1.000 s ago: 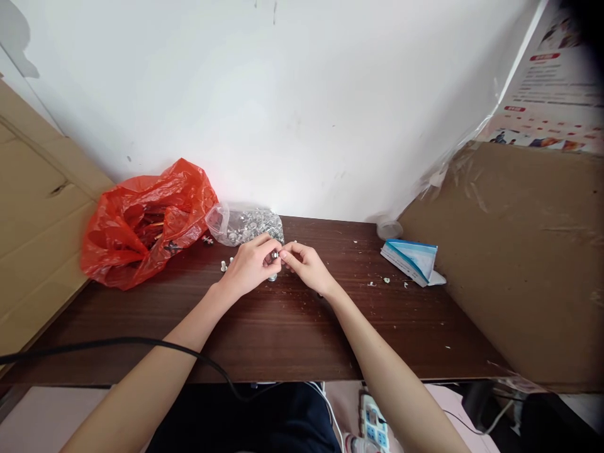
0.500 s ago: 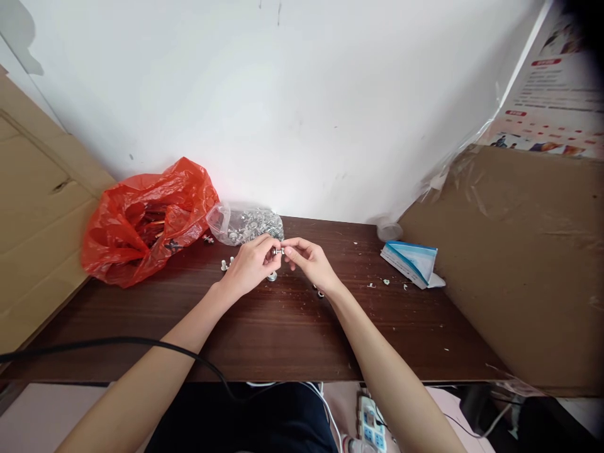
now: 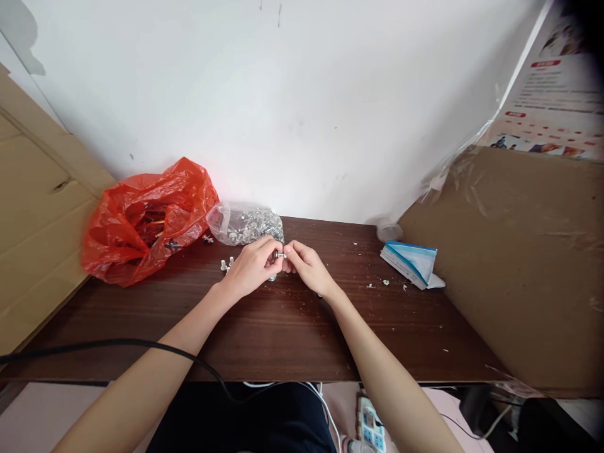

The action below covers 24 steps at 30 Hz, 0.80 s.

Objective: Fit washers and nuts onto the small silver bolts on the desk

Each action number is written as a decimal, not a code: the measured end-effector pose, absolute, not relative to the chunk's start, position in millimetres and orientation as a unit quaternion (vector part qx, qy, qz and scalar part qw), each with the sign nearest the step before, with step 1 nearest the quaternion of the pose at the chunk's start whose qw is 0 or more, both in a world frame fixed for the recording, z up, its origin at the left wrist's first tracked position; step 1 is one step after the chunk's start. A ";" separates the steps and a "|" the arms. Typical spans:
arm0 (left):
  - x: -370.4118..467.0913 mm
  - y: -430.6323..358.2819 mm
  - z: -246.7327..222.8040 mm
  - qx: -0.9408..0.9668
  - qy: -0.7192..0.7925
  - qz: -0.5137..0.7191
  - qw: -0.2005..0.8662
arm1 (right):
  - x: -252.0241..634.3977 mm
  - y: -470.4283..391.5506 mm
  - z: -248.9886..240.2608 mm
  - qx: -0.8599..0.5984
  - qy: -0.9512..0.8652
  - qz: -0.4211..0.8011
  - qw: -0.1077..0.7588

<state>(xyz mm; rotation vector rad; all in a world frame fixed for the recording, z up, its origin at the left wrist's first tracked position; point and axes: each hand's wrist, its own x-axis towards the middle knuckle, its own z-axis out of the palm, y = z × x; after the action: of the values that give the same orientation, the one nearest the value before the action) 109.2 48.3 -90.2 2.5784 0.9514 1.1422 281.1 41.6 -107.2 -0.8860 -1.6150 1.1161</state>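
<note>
A small shiny metal screw-like fastener (image 3: pixel 280 255) is held above the table between both hands; its exact kind is too small to make out. My left hand (image 3: pixel 252 265) is closed, pinching its darker, wider end. From the other side, the thumb and fingers of my right hand (image 3: pixel 310 267) are closed on its thin end. Just under the left fingers, a round metal piece (image 3: pixel 272 277) is partly covered. Several small pale metal parts (image 3: pixel 223 265) stand left of my left hand. Beneath the right wrist, a small dark part (image 3: pixel 319 295) barely shows.
Behind my left hand lies a clear plastic bag (image 3: pixel 248 226) of small metal parts. A red plastic bag (image 3: pixel 148 220) is at the left. A blue-and-white packet (image 3: pixel 410 261) and a clear round container (image 3: pixel 389 231) sit at the right. A black cable (image 3: pixel 108 343) crosses the left forearm.
My right hand has shifted slightly down, and its fingers have curled in closer around the fastener. My left hand stays nearly in place.
</note>
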 end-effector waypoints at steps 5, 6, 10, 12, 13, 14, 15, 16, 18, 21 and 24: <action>110.3 46.7 -89.5 0.860 0.318 0.391 0.087 | 281.0 40.9 -106.8 -0.330 -0.667 0.492 0.452; 110.5 46.7 -89.4 0.860 0.316 0.391 0.087 | 281.2 41.0 -107.2 -0.330 -0.671 0.490 0.448; 111.9 46.4 -90.0 0.870 0.301 0.378 0.096 | 281.8 41.8 -110.3 -0.385 -0.685 0.436 0.439; 112.2 46.1 -90.3 0.872 0.299 0.375 0.098 | 282.0 41.9 -110.8 -0.398 -0.687 0.427 0.433; 112.3 46.0 -90.4 0.872 0.299 0.376 0.098 | 282.0 41.8 -110.5 -0.393 -0.687 0.431 0.433; 112.3 45.8 -90.4 0.871 0.300 0.377 0.099 | 281.9 41.7 -110.0 -0.384 -0.688 0.438 0.433; 112.3 45.7 -90.3 0.870 0.300 0.378 0.100 | 281.8 41.5 -109.3 -0.379 -0.685 0.445 0.433; 112.4 45.4 -90.1 0.870 0.299 0.379 0.100 | 281.6 41.4 -108.7 -0.379 -0.680 0.452 0.435; 112.8 44.9 -89.7 0.872 0.295 0.377 0.101 | 281.0 41.6 -108.0 -0.389 -0.666 0.458 0.442; 113.6 44.5 -89.3 0.875 0.288 0.377 0.094 | 280.4 42.9 -108.5 -0.395 -0.645 0.479 0.445; 113.8 44.6 -89.3 0.873 0.288 0.383 0.093 | 281.0 44.7 -109.3 -0.381 -0.633 0.513 0.436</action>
<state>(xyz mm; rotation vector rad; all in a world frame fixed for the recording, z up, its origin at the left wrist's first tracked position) 113.8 44.6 -89.3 2.5921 0.8540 1.1356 281.0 44.7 -109.3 -0.9481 -1.5755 1.2763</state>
